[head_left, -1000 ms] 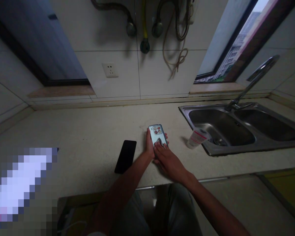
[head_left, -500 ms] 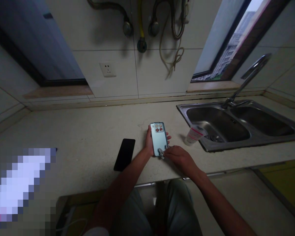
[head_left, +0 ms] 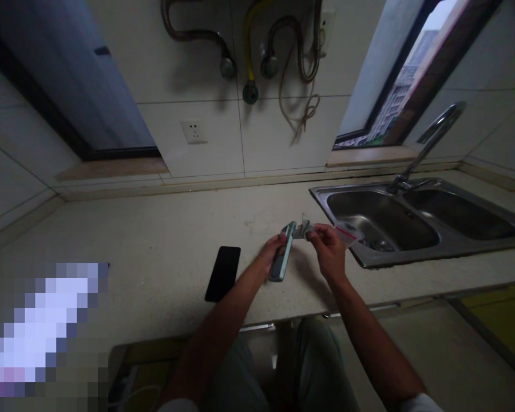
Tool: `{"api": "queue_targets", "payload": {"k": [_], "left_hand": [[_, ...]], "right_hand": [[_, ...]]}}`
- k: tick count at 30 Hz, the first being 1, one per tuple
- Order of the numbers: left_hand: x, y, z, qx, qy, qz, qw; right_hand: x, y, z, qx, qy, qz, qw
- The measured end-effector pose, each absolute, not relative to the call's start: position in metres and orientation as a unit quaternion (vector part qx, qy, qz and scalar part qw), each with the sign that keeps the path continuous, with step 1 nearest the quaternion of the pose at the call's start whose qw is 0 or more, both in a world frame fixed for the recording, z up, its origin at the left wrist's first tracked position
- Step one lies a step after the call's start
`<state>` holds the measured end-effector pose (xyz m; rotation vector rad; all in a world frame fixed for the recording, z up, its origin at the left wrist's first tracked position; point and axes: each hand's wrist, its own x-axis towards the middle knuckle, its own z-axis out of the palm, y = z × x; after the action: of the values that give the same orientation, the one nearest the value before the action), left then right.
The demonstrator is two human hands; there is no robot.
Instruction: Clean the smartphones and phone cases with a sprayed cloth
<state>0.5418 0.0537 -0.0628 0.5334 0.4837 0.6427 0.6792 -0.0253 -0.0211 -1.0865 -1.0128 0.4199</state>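
A light blue smartphone point(head_left: 288, 247) is gripped in my left hand point(head_left: 271, 252), tilted on edge above the countertop so its side and part of one face show. The fingers of my right hand point(head_left: 329, 249) pinch a crumpled grey-white wipe point(head_left: 305, 229), whose cloth or paper I cannot tell apart. It hangs by the phone's upper right edge; whether they touch is unclear. Left of my left hand, a black smartphone point(head_left: 223, 273) lies flat. Beyond my right hand, a clear plastic cup with a red band point(head_left: 347, 233) is partly hidden.
A double-bowl steel sink point(head_left: 360, 264) with a tall tap point(head_left: 429, 143) is set into the countertop point(head_left: 163, 229) at right. Hoses point(head_left: 193, 34) and a socket point(head_left: 193, 131) are on the tiled wall. A blurred-out bright patch point(head_left: 38, 326) covers the lower left.
My left hand has turned the blue phone from its back facing up to standing on edge. My right hand has moved up and right with the wipe, away from the phone's lower end.
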Motion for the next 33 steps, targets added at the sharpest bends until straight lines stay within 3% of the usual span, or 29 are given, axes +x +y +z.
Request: {"api": "queue_targets", "payload": {"k": [4,7,14,19,27,33], "left_hand": [[0.545,0.056,-0.065,0.266,0.24,0.341,0.869],[0.547,0.056,-0.064,0.24,0.226,0.35,0.877],[0.545,0.053,-0.055,0.191,0.209,0.311,0.907],[0.549,0.055,-0.052,0.126,0.214,0.366,0.897],[0.544,0.058,-0.049,0.106,0.181,0.382,0.9],[0.535,0.063,-0.046,0.13,0.189,0.373,0.899]], "right_hand": [[0.679,-0.013,-0.017,-0.513,-0.423,0.131,0.735],[0.679,-0.007,-0.011,-0.549,-0.451,0.042,0.703],[0.667,0.008,-0.013,-0.564,-0.687,0.002,0.457],[0.663,0.014,-0.036,-0.544,-0.758,0.022,0.36],[0.656,-0.006,-0.05,-0.503,-0.807,0.002,0.309],[0.653,-0.053,-0.072,-0.46,-0.828,-0.029,0.32]]}}
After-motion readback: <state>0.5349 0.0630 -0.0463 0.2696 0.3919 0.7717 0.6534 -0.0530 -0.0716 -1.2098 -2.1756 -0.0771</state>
